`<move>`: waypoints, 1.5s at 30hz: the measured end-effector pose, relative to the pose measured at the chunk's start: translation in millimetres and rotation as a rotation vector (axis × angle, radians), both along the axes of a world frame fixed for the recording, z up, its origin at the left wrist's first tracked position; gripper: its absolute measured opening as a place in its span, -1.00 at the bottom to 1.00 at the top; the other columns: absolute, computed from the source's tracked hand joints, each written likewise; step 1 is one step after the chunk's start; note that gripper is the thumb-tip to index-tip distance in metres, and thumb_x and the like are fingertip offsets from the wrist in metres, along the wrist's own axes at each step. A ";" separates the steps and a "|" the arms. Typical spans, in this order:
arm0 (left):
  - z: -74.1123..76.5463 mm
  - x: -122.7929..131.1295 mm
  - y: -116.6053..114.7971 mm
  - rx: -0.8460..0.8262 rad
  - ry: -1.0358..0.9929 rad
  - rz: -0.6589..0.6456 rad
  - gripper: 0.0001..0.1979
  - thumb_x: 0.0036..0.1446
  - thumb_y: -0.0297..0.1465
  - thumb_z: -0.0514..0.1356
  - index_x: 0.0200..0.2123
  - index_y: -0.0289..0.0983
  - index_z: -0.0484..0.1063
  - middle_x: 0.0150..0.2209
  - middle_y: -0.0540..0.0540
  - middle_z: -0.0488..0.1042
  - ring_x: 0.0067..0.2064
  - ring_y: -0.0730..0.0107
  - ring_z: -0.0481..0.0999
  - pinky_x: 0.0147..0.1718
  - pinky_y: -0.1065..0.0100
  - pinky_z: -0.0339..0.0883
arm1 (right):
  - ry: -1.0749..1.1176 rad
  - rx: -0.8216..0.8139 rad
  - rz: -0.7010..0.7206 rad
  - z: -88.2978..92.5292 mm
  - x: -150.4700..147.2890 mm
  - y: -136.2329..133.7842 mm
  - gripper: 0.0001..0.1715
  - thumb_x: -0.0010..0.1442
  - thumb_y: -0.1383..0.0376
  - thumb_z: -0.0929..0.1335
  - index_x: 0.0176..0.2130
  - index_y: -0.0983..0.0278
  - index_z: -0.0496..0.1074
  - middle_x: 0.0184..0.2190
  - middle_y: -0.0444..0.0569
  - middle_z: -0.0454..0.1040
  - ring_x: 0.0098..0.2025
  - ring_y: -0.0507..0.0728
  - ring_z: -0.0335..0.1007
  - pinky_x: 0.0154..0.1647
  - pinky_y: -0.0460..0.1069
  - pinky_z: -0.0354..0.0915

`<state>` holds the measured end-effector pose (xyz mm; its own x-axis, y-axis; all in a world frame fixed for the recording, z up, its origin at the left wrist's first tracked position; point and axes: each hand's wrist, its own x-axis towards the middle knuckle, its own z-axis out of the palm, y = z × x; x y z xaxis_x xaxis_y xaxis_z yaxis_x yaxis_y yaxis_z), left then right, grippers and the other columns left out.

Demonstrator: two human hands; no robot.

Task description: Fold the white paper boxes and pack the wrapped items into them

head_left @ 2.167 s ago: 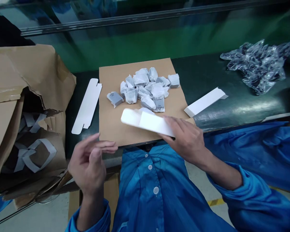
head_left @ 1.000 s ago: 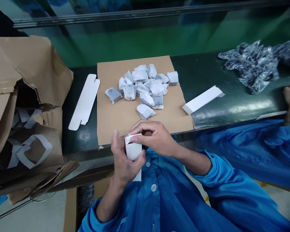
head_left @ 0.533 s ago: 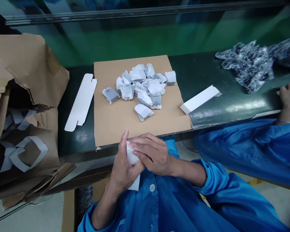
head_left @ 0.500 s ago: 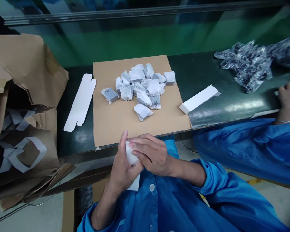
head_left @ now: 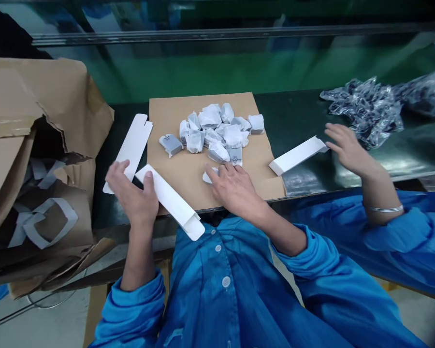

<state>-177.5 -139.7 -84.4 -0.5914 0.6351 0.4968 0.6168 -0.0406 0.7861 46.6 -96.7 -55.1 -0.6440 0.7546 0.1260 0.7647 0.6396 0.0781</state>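
Observation:
My left hand [head_left: 134, 198] is spread at the table's left front. Its thumb overlaps the upper end of a folded white box [head_left: 172, 200], which slants out over the table edge with an end flap open. Under the fingers lies a flat white carton blank [head_left: 134, 142]. My right hand [head_left: 237, 188] is closed over a small paper-wrapped piece [head_left: 207, 177], mostly hidden by the thumb and fingers. Just beyond sits a pile of similar white-wrapped pieces [head_left: 210, 118], on a brown cardboard sheet [head_left: 174, 179].
Another white box [head_left: 297, 155] lies at the right, and a co-worker's hand [head_left: 348, 147] is at its far end. Clear plastic bags [head_left: 371, 111] are heaped at the back right. A torn brown carton [head_left: 68, 96] with white paper strips stands at the left.
My hands have come apart from the piece they held together at the table edge. The left went left by a white box, the right forward to a wrapped piece. The co-worker's hand reached forward.

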 end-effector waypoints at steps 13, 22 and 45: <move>33.5 -1.3 -32.0 -0.493 1.129 -0.810 -0.58 0.31 -0.34 0.07 0.21 -0.16 0.34 0.08 -0.19 0.49 0.11 -0.03 0.43 0.17 -0.14 0.21 | 0.869 -0.357 -0.098 -12.9 79.9 -2.7 -0.65 0.10 0.27 0.47 -0.20 0.23 0.27 -0.10 0.03 0.52 -0.04 0.21 0.47 -0.06 0.08 0.37; 24.9 21.6 -5.1 -0.532 1.052 -0.889 -0.48 0.30 -0.47 -0.04 0.28 0.00 0.24 0.34 -0.28 0.12 0.27 -0.18 0.23 0.03 -0.13 0.29 | 0.355 -0.140 -0.125 -21.0 105.8 -16.1 -0.50 0.20 0.30 0.41 0.11 0.33 0.34 -0.01 0.16 0.50 0.00 0.33 0.38 0.04 0.25 0.31; 11.5 24.2 -25.8 -0.175 0.889 -0.849 -0.71 0.22 -0.61 0.11 -0.20 -0.17 0.56 0.15 -0.26 0.38 0.16 0.03 0.36 -0.05 0.06 0.25 | 0.371 -0.297 0.200 -14.2 12.5 -18.2 -0.70 0.36 0.37 0.24 0.06 0.39 0.33 -0.07 0.17 0.42 -0.05 0.23 0.38 -0.05 0.13 0.40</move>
